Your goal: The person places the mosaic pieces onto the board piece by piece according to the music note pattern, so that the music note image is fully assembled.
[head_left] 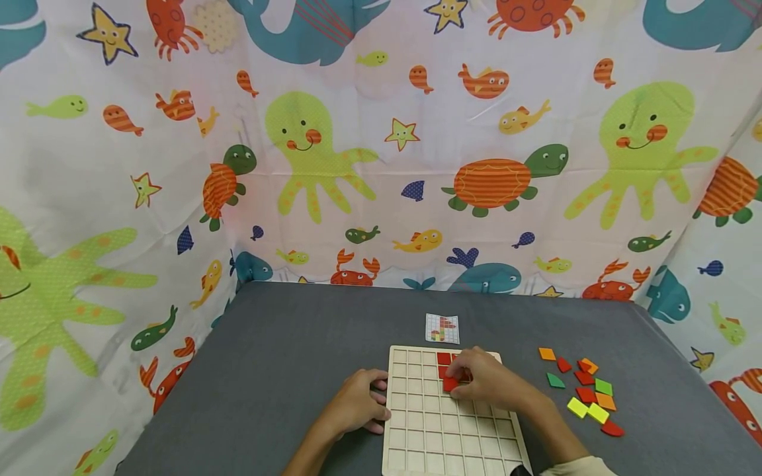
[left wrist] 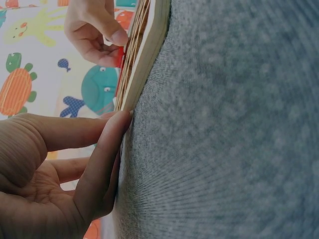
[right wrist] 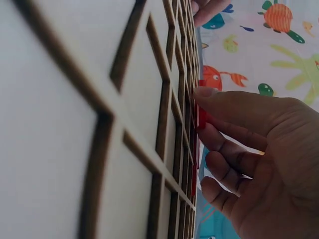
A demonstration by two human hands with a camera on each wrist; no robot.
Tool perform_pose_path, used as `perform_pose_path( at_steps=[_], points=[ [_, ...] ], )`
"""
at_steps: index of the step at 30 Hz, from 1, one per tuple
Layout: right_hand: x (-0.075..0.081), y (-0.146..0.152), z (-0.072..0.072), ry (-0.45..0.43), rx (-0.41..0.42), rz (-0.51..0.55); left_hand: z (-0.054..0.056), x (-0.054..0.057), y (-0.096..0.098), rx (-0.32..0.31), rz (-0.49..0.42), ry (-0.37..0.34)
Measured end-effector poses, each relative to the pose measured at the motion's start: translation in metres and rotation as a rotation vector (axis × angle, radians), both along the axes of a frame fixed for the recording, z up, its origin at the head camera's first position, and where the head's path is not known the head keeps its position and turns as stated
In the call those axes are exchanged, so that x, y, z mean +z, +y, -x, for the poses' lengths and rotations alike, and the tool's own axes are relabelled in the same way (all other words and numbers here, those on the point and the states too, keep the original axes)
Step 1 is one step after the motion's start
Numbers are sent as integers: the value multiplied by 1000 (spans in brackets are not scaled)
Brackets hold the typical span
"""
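A wooden grid board (head_left: 416, 423) lies on the grey table, its small square cells framed by raised strips. My right hand (head_left: 491, 380) is over the board's upper part and pinches a red tile (right wrist: 202, 117) between thumb and fingers. Red tiles (head_left: 443, 358) sit in cells near the board's far edge, some partly hidden behind that hand. At the board's left edge, my left hand (head_left: 356, 402) rests with its fingertips against the side, as the left wrist view also shows.
Beyond the board lies a small printed card (head_left: 442, 328) with a coloured grid pattern. To the right are scattered loose tiles, among them an orange square (head_left: 547, 354), a green piece (head_left: 555, 380) and a yellow one (head_left: 577, 407). A patterned curtain (head_left: 393, 231) hangs behind the table.
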State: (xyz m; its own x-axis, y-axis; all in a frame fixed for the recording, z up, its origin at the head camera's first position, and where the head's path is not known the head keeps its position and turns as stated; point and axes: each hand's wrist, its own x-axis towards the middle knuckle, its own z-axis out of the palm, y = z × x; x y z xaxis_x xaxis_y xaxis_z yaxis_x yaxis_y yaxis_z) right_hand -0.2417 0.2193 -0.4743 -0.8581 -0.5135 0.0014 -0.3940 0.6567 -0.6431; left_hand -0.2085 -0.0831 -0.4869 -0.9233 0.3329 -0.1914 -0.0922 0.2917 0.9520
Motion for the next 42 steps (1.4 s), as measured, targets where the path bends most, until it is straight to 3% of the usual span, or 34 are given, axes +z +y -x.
perform_pose_path(
  at_steps=[16,24,29,42],
  points=[
    [2,-1,0,14,29,16,0,0,0,0,6,5],
    [1,-4,0,-46,17,29,-1,0,0,-4,-1,3],
    [3,2,2,-21,24,45,0,2,0,-1,-1,16],
    [16,43,-8,19,-102,48,0,1,-1,-5,0,11]
  ],
)
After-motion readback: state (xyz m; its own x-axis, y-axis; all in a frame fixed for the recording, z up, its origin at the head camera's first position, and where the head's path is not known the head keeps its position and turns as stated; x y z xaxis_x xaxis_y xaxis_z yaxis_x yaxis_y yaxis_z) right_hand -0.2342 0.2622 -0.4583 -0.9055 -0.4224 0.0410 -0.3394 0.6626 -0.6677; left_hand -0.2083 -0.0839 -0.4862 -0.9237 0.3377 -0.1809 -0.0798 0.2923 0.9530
